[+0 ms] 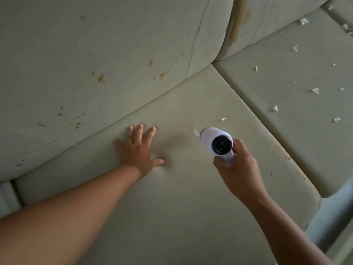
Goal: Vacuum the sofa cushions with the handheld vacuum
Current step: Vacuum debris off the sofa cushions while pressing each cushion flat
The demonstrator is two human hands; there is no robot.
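Seat cushion, left hand pressed flat, right hand gripping handheld vacuum, white scraps on neighbouring cushion.

The nozzle end of the vacuum is blurred; whether it touches the cushion cannot be told. The right hand hides its handle. The scraps at the top right edge are smeared.

Ahead of the fingers of the right hand and off to their right, well apart from them, small torn white scraps lie scattered. One thin white sliver lies nearer, just ahead of those fingers. A smooth grey-blue band runs behind them, lower right. Far left of the fingers of the left hand, a pale bluish-white strip shows at the frame's edge.
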